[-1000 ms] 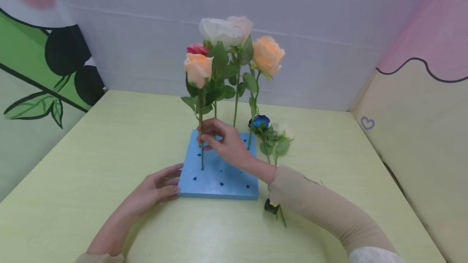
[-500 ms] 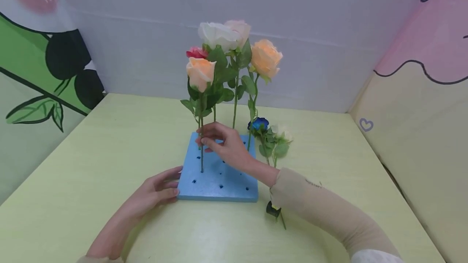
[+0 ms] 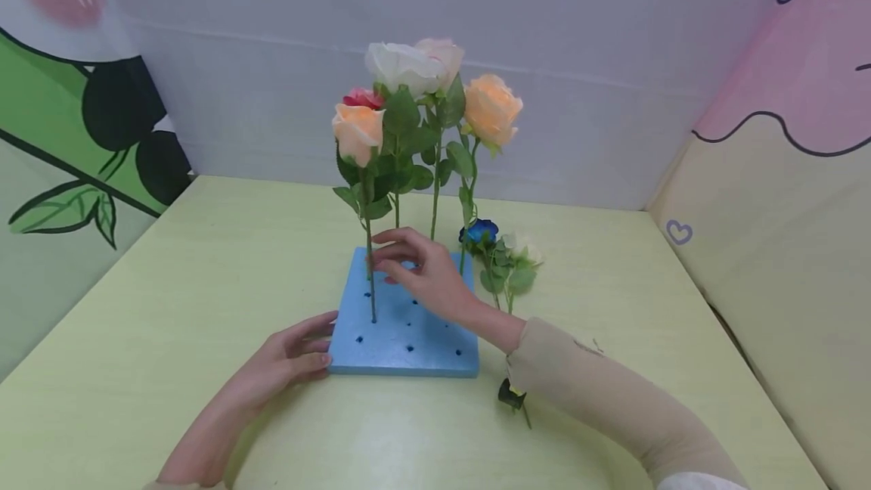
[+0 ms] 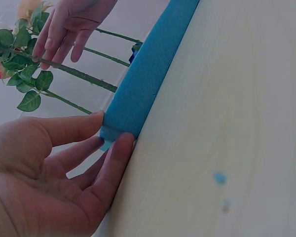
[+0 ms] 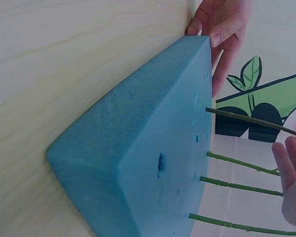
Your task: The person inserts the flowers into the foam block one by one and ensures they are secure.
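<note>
My left hand [image 3: 292, 360] rests on the near left corner of a blue foam block [image 3: 401, 358]; its thumb and fingertips touch the edge in the left wrist view. My right hand [image 3: 435, 278] is beside the stem of a peach artificial rose [image 3: 358, 133], its fingers loosely bent and fingertips close to the stem. That stem stands in a hole of the block, slightly tilted left. Behind it, a red flower [image 3: 364, 98], a white rose [image 3: 403, 68], a pale pink rose [image 3: 442, 59] and an orange rose [image 3: 491, 108] stand in the block.
A blue flower [image 3: 480, 231] and a cream flower [image 3: 524, 249] lie on the table [image 3: 272, 248] right of the block, partly under the right forearm. A small dark piece [image 3: 510, 393] lies near their stems. Several holes show in the block's near part.
The peach rose's head has tipped to the left, and my right fingers have loosened from its stem. My left hand stays at the block's corner.
</note>
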The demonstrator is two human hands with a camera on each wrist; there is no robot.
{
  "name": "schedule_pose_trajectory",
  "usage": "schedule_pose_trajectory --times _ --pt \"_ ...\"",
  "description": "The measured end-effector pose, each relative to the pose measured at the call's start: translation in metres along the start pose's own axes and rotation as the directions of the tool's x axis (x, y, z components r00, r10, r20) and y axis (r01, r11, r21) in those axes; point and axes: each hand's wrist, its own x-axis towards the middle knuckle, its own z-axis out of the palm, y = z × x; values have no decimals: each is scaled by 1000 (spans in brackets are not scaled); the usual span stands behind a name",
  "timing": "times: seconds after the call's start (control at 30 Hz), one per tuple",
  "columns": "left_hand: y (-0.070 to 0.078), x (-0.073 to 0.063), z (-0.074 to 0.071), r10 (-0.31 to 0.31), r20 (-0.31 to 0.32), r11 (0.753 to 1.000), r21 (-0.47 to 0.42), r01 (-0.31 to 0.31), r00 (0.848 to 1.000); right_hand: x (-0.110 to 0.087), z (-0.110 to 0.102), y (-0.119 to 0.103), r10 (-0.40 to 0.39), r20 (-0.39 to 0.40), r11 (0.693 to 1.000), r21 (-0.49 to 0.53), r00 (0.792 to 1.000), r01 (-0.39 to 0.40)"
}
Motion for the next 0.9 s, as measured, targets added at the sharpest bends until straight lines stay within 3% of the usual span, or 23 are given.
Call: schedule_pose_trajectory --times 0.4,0.9 --pt "1 0 1 -23 -14 1000 15 23 1000 -19 -16 3 -18 -6 1000 -18 1000 17" --pt "1 -2 1 25 10 1000 10 -25 1000 -64 -52 6 89 -104 987 -124 991 -102"
